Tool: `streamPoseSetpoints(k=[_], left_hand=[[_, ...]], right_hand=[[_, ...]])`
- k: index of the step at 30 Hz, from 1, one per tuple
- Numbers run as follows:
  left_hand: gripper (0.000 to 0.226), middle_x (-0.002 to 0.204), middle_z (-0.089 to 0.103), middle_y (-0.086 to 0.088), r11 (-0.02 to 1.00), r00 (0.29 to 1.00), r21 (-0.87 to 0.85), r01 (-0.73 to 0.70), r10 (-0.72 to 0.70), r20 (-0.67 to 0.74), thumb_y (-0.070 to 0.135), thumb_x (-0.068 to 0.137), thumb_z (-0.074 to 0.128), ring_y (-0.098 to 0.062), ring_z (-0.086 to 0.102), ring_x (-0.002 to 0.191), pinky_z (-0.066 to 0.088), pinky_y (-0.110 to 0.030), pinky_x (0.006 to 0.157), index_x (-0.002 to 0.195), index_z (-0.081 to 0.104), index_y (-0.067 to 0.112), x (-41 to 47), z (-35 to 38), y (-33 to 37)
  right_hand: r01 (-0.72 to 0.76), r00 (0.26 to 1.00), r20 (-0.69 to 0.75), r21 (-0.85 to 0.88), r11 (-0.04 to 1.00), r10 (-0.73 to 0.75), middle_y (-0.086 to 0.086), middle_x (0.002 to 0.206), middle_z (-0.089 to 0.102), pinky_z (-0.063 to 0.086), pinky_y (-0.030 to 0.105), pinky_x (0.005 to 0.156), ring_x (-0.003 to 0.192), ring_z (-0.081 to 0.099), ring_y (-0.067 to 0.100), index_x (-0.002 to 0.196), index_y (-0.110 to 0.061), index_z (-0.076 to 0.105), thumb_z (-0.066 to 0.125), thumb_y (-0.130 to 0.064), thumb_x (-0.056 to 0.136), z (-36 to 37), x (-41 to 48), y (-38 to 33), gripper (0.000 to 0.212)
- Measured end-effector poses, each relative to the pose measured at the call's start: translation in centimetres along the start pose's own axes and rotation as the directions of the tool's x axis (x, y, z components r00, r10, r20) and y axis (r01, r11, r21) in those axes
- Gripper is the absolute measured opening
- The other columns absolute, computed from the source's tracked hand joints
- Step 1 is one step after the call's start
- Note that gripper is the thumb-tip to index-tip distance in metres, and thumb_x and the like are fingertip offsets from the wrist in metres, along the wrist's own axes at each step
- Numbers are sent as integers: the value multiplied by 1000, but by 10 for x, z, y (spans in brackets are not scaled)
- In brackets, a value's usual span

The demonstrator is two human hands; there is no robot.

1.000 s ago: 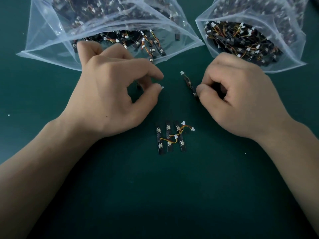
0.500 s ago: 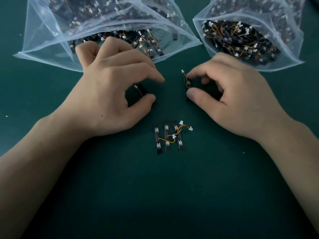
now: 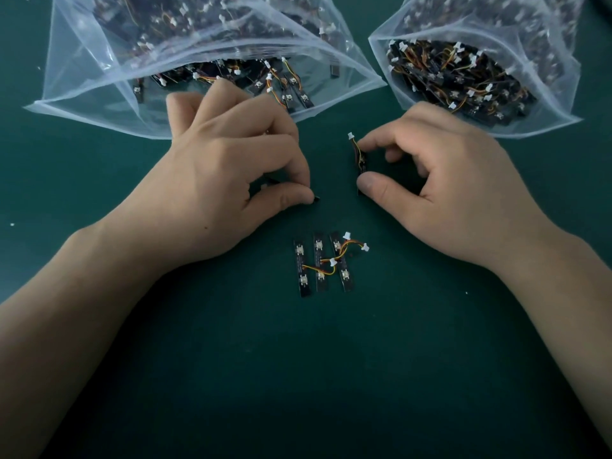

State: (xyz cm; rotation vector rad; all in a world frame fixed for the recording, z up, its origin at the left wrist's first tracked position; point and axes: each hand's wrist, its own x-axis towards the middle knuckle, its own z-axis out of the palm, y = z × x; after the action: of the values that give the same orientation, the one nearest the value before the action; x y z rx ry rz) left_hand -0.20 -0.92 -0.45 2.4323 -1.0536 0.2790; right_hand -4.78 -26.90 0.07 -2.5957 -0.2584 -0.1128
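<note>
Pinching a strip (image 3: 361, 160) between thumb and forefinger, the right hand (image 3: 440, 187) held it on edge, its wire and white plug pointing away from the person. The left hand (image 3: 225, 180) pinched a second strip (image 3: 317, 199) likewise, mostly hidden; only a dark tip showed past the thumb. Three loose strips (image 3: 323, 263) lay on the mat (image 3: 298, 376), nearer the person. Left bag (image 3: 99, 94) and right bag (image 3: 546, 107) lay beyond the hands.

Electronics assembly bench: bagged circuit strips (image 3: 463, 77) on green mat (image 3: 298, 376).
</note>
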Motion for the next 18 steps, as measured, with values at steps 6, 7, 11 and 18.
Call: streamPoseSetpoints(k=[6,7,11,18], left_hand=[[23,95,65,9,995,995,-39,-96,95,-31,42,104,67,-27,56,90,22,-39,89,90,75,26,2,1,0],[24,97,66,8,995,995,-40,-92,91,-46,41,105,67,-28,56,89,25,-40,89,90,74,24,3,1,0],[25,87,68,4,987,997,-159,-39,28,-69,31,108,63,-19,59,82,46,-35,90,94,68,10,2,2,0],[13,86,63,3,960,991,-272,63,-93,-98,17,107,58,-7,52,77,37,-6,71,100,57,5,1,1,8]], right_hand=[[1,1000,7,-5,1000,-1,-16,106,55,48,35,69,70,53,4,123,-34,69,58,-58,93,-1,0,-1,40],[1,1000,7,-5,1000,-1,-16,105,55,48,35,69,71,53,4,123,-34,69,59,-58,93,-1,0,-1,40],[3,1000,5,-7,1000,-3,-16,105,55,48,35,72,75,52,0,123,-34,69,60,-56,93,0,0,0,38],[-5,1000,5,-9,1000,5,-16,105,54,46,33,72,77,51,-3,123,-35,69,60,-57,93,0,1,1,38]])
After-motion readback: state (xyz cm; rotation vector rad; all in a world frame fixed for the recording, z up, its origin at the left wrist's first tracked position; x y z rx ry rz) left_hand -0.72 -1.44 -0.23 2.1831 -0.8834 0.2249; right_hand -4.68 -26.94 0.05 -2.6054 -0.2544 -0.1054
